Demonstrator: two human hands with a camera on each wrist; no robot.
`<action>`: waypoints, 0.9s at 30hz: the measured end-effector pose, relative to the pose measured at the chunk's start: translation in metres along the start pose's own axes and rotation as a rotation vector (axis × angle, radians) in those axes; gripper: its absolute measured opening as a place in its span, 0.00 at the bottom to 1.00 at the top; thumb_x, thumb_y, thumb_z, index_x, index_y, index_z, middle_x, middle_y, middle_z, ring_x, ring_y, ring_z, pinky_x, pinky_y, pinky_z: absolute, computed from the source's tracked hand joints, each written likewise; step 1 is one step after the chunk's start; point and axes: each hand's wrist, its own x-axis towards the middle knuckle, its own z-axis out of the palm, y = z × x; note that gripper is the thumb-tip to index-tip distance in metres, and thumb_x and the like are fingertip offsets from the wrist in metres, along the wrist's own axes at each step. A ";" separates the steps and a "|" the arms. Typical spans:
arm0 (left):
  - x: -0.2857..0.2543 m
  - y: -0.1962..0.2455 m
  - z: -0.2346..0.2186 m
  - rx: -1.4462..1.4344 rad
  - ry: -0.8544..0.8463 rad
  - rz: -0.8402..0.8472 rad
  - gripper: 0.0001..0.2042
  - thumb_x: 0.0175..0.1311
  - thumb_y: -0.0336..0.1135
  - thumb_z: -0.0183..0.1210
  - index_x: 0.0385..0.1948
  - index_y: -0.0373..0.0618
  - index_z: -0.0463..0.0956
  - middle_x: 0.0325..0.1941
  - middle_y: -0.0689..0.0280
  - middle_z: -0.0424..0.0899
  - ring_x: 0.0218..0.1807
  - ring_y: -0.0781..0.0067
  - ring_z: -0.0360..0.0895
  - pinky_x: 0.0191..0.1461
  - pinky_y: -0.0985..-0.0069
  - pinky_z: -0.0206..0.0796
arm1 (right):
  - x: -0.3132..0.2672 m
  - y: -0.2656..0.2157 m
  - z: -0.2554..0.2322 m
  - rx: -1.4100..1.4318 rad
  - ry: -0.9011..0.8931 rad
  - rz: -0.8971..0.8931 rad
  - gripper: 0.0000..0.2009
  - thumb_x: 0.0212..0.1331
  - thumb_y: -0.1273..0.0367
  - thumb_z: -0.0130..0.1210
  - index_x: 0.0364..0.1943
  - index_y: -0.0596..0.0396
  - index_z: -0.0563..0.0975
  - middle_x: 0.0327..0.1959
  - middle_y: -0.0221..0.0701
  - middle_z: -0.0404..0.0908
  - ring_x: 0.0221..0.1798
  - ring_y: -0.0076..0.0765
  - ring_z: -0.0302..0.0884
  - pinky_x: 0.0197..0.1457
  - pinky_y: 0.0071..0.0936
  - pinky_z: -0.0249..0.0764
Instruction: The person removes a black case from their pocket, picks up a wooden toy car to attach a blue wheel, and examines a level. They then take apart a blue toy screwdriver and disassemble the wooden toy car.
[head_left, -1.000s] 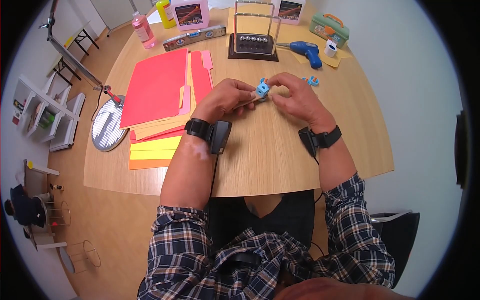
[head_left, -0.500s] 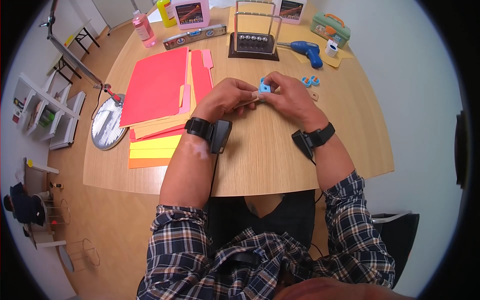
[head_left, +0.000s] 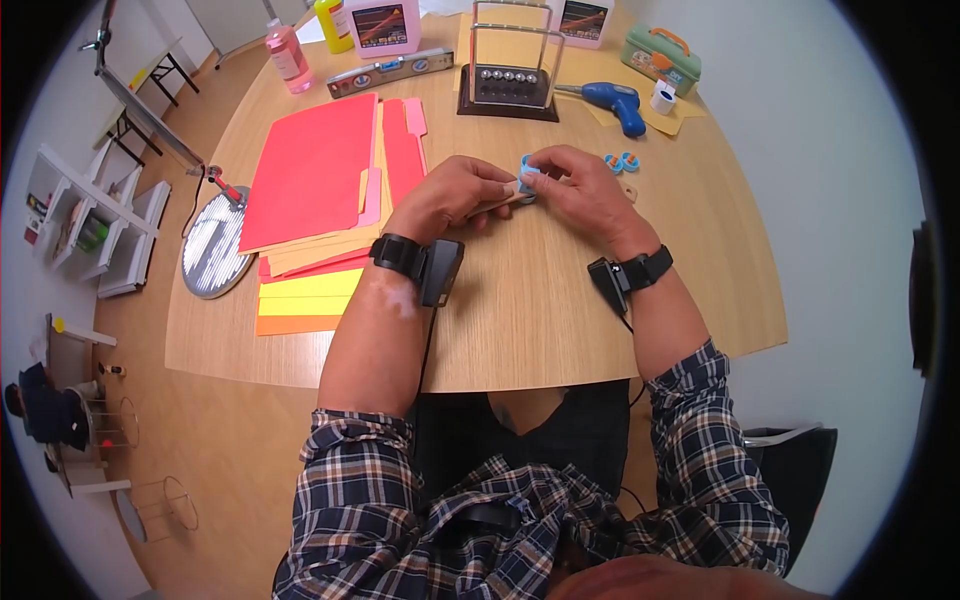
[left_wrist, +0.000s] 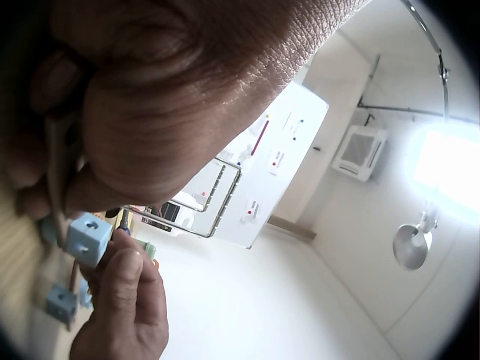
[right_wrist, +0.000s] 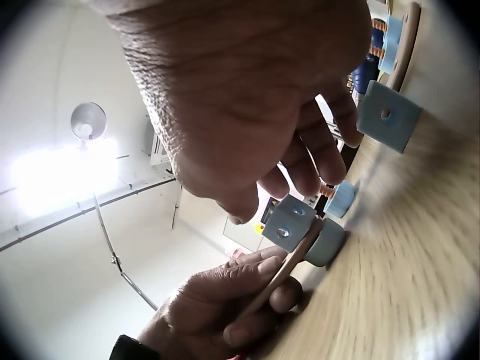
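In the head view my left hand (head_left: 462, 192) pinches a thin wooden strip between thumb and fingers. A light blue cube with holes (left_wrist: 87, 238) sits at the end of this wooden strip (right_wrist: 281, 274), with a rounded blue piece (right_wrist: 326, 244) against its other side. My right hand (head_left: 585, 195) is right at the cube, its bent fingers and thumb spread close around it. A small gap shows between thumb tip and cube in the right wrist view. Another blue block (right_wrist: 388, 116) lies on the table near the right hand.
Two blue round pieces with orange centres (head_left: 622, 162) lie beyond the right hand. Coloured folders (head_left: 310, 180) cover the left side. Behind stand a Newton's cradle (head_left: 508, 95), a spirit level (head_left: 390, 72), a blue cordless screwdriver (head_left: 615, 103) and a green toolbox (head_left: 660, 60).
My right hand came in from the right to the cube, took it between thumb and index finger, then shifted slightly and loosened. The left hand stays in place with the wooden strip.
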 end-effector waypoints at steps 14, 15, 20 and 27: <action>0.000 0.000 0.002 -0.020 0.016 -0.015 0.15 0.76 0.37 0.67 0.57 0.38 0.87 0.35 0.66 0.91 0.24 0.81 0.77 0.28 0.81 0.68 | 0.003 -0.017 0.004 -0.446 0.012 0.131 0.22 0.65 0.47 0.67 0.35 0.54 0.86 0.28 0.41 0.88 0.34 0.51 0.87 0.37 0.44 0.79; 0.000 0.000 0.003 -0.009 0.018 -0.013 0.15 0.76 0.37 0.67 0.57 0.38 0.87 0.35 0.66 0.91 0.25 0.81 0.77 0.29 0.82 0.68 | 0.003 -0.016 0.003 -0.446 0.015 0.133 0.22 0.65 0.47 0.67 0.35 0.54 0.86 0.28 0.41 0.88 0.34 0.51 0.87 0.37 0.44 0.79; 0.000 0.000 0.003 0.010 0.011 -0.009 0.15 0.77 0.37 0.66 0.57 0.38 0.87 0.35 0.66 0.91 0.24 0.82 0.76 0.29 0.82 0.68 | 0.000 -0.006 -0.005 0.044 -0.009 0.105 0.16 0.69 0.57 0.68 0.46 0.58 0.88 0.33 0.35 0.89 0.36 0.34 0.85 0.42 0.33 0.79; 0.000 0.001 0.003 0.019 0.014 0.002 0.15 0.77 0.37 0.66 0.57 0.38 0.87 0.34 0.68 0.90 0.24 0.82 0.75 0.29 0.82 0.67 | -0.003 0.007 -0.010 0.124 -0.169 0.036 0.18 0.67 0.66 0.70 0.58 0.58 0.85 0.42 0.31 0.88 0.42 0.26 0.82 0.48 0.27 0.78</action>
